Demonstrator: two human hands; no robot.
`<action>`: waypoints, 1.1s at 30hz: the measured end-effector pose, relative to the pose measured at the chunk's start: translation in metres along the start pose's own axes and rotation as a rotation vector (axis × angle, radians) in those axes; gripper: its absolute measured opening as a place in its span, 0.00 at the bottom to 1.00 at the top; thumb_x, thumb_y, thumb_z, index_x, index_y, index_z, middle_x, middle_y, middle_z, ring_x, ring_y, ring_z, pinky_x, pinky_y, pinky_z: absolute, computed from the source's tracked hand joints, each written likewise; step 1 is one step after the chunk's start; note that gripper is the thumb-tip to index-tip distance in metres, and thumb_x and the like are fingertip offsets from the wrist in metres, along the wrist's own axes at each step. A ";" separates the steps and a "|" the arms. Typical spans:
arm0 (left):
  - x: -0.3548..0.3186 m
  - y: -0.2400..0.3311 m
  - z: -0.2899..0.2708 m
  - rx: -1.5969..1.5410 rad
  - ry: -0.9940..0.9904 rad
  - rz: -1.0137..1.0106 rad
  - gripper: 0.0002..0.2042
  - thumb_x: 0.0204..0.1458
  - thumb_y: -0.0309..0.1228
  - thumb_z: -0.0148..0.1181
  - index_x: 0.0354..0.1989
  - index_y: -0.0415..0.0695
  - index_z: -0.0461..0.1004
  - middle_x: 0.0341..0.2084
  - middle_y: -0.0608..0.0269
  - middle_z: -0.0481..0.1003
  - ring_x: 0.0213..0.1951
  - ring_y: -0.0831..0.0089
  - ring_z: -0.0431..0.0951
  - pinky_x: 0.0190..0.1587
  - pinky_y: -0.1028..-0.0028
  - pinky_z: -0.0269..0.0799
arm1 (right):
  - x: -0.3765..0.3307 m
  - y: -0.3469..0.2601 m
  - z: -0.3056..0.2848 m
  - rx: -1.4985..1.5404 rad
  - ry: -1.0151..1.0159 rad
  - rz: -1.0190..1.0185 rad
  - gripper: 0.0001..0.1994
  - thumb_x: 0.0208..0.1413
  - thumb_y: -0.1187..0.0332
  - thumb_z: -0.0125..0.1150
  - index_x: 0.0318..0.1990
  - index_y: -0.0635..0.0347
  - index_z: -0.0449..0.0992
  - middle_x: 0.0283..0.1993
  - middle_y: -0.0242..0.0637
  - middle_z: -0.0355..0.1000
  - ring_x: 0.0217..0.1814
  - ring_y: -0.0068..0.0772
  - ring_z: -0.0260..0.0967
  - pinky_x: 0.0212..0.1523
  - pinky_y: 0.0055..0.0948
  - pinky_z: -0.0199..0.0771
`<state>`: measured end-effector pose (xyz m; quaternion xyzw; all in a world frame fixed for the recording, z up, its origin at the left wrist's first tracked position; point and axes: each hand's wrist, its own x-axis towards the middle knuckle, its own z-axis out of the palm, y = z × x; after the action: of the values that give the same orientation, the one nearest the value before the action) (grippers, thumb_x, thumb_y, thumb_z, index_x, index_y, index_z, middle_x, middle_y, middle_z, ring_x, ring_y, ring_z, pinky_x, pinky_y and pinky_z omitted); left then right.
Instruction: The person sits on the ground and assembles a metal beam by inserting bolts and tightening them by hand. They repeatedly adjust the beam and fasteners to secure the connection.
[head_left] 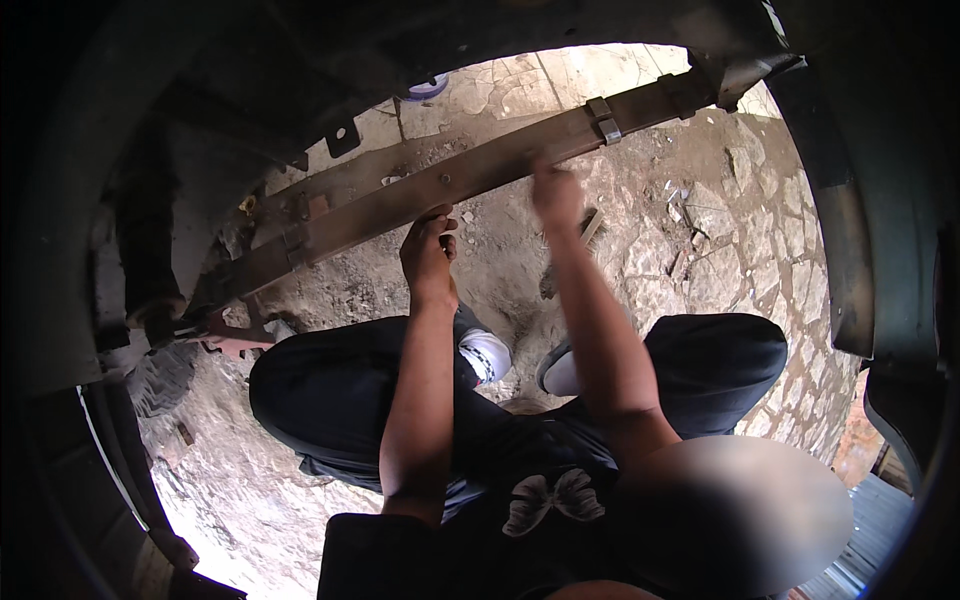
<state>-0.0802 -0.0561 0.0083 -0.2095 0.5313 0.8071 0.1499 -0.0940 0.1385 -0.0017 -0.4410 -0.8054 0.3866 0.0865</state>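
A long rusty leaf spring (400,200) runs slantwise above my knees, from lower left to upper right, under dark vehicle parts. A metal clip (604,120) wraps it toward the right end. My left hand (430,255) is at the spring's lower edge near its middle, fingers curled inward and closed; what they hold, if anything, is hidden. My right hand (557,195) is raised close below the spring, to the right of the left hand. Motion smears its fingers, so its grip and anything in it cannot be made out.
Dark vehicle bodywork (850,230) closes in on the right and overhead. A bracket with a hole (343,138) hangs above the spring. Below lies dusty ground with broken stone paving (710,215). A purple round object (428,88) lies beyond the spring.
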 end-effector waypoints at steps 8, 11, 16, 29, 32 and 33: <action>-0.002 -0.018 0.017 0.075 -0.080 -0.014 0.12 0.65 0.33 0.57 0.50 0.41 0.81 0.35 0.67 0.78 0.31 0.82 0.71 0.35 0.78 0.66 | -0.033 0.021 -0.016 0.147 -0.275 -0.160 0.25 0.69 0.46 0.51 0.47 0.58 0.85 0.43 0.59 0.80 0.50 0.65 0.77 0.55 0.51 0.75; -0.008 -0.039 0.016 0.108 -0.245 -0.208 0.17 0.65 0.40 0.58 0.54 0.42 0.79 0.43 0.66 0.78 0.42 0.77 0.76 0.43 0.74 0.69 | -0.052 0.089 -0.038 0.262 -0.130 -0.343 0.23 0.75 0.58 0.43 0.69 0.61 0.64 0.54 0.61 0.76 0.54 0.68 0.75 0.54 0.51 0.74; -0.036 -0.079 0.028 0.558 -0.468 -0.277 0.21 0.68 0.46 0.55 0.57 0.42 0.77 0.47 0.61 0.80 0.49 0.70 0.79 0.50 0.66 0.73 | -0.130 0.133 -0.029 0.166 -0.246 -0.337 0.33 0.69 0.68 0.46 0.77 0.60 0.43 0.51 0.67 0.76 0.48 0.72 0.76 0.47 0.56 0.77; 0.005 -0.098 0.001 0.337 -0.128 -0.375 0.13 0.70 0.41 0.53 0.40 0.44 0.74 0.20 0.73 0.65 0.17 0.79 0.63 0.23 0.75 0.63 | -0.075 0.173 0.006 -0.348 0.077 -0.041 0.47 0.57 0.60 0.68 0.79 0.51 0.44 0.63 0.61 0.62 0.59 0.69 0.70 0.57 0.57 0.73; 0.003 -0.092 0.005 0.383 -0.159 -0.378 0.13 0.67 0.43 0.58 0.37 0.46 0.74 0.19 0.75 0.66 0.17 0.81 0.61 0.23 0.76 0.60 | -0.063 0.174 0.016 -0.092 0.034 0.055 0.49 0.55 0.59 0.70 0.79 0.52 0.44 0.63 0.64 0.62 0.60 0.70 0.70 0.57 0.57 0.72; 0.002 -0.090 0.005 0.395 -0.160 -0.370 0.13 0.67 0.43 0.58 0.37 0.46 0.74 0.19 0.75 0.65 0.17 0.81 0.61 0.23 0.76 0.60 | -0.059 0.174 0.017 -0.095 -0.002 0.098 0.48 0.56 0.60 0.69 0.78 0.53 0.44 0.62 0.65 0.63 0.60 0.70 0.70 0.58 0.57 0.72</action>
<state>-0.0414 -0.0165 -0.0628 -0.2053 0.6177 0.6606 0.3740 0.0453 0.1375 -0.1232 -0.4830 -0.8005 0.3519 0.0458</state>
